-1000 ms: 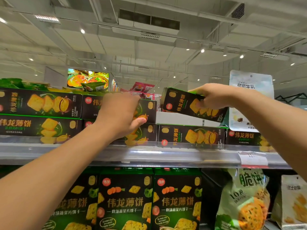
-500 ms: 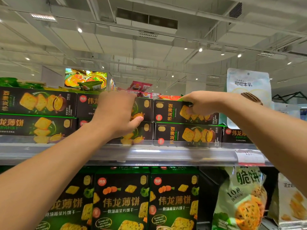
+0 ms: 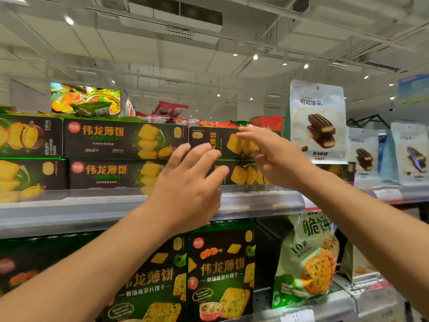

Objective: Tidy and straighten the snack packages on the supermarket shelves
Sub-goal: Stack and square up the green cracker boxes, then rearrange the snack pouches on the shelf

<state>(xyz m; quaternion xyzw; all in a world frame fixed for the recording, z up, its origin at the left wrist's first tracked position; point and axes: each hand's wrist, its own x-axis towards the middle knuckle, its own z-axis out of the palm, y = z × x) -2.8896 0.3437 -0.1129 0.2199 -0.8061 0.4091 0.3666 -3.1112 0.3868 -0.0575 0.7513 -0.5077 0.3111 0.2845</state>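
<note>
Dark green cracker boxes stand two high along the top shelf [image 3: 69, 212]. The upper right box [image 3: 204, 140] now lies level on the box under it [image 3: 241, 175]. My right hand [image 3: 271, 154] hovers in front of that upper box with fingers straight and spread, holding nothing. My left hand [image 3: 188, 187] is raised before the seam between the middle stack [image 3: 111, 140] and the right stack, fingers relaxed and pointing at the boxes. Whether either hand touches a box is unclear because of blur.
White pouches with chocolate wafers [image 3: 318, 122] stand to the right on the same shelf. Below are upright green cracker boxes [image 3: 220, 270] and a pale green snack bag [image 3: 306, 259]. More goods lie behind the top boxes.
My right hand set the tilted box down level on the right stack and let go. My left hand left the middle stack and moved right. The view shifted right.
</note>
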